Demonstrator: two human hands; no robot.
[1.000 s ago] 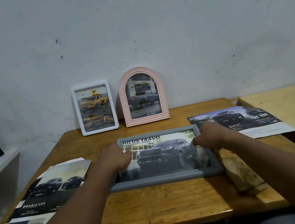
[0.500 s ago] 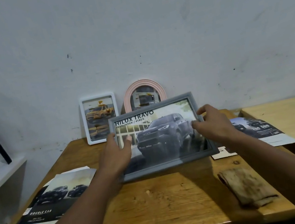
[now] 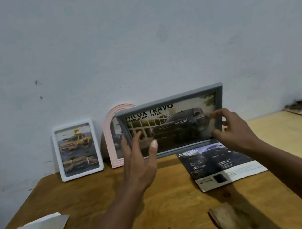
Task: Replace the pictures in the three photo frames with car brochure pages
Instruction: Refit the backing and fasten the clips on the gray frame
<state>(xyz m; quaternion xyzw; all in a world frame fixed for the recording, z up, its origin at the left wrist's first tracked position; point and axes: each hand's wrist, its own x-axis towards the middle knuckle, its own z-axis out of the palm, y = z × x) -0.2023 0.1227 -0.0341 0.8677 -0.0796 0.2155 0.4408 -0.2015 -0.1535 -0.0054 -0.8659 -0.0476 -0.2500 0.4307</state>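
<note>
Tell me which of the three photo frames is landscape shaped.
The grey frame with the Hilux Travo page; the white frame and pink arched frame are taller than wide.

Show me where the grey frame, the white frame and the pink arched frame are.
grey frame [image 3: 169, 99], head view, on its top rail.
white frame [image 3: 77, 149], head view, middle of its picture.
pink arched frame [image 3: 110, 141], head view, on its left rail.
</note>
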